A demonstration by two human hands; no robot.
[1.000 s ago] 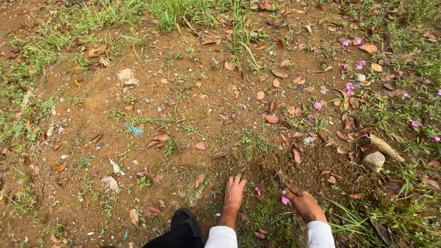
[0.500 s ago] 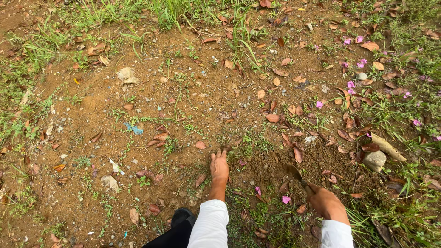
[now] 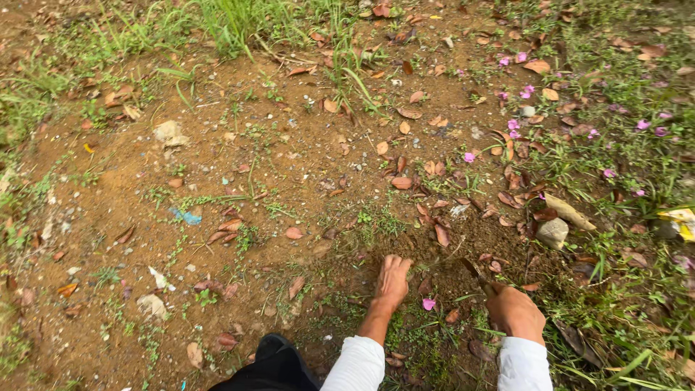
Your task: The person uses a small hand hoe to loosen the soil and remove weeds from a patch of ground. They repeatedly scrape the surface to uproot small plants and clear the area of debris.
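Covering most of the view, bare ground [image 3: 217, 181] carries dry leaves [image 3: 402, 182] and grass tufts. Near its bottom edge the left hand [image 3: 392, 281] lies flat on the soil, fingers spread; the right hand [image 3: 515, 313] is closed around a dark tool [image 3: 474, 270], beside a pink petal [image 3: 428, 304].

Pale stone [image 3: 553, 232] up and right of the right hand, a long tan leaf [image 3: 569, 211] just above it. Pink petal [image 3: 428, 304] on the soil between the hands. Blue scrap [image 3: 187, 216] well left of the left hand. Larger pale rock [image 3: 169, 133] far up-left. Pink flowers [image 3: 515, 127] scattered far above, in grass [image 3: 239, 22].
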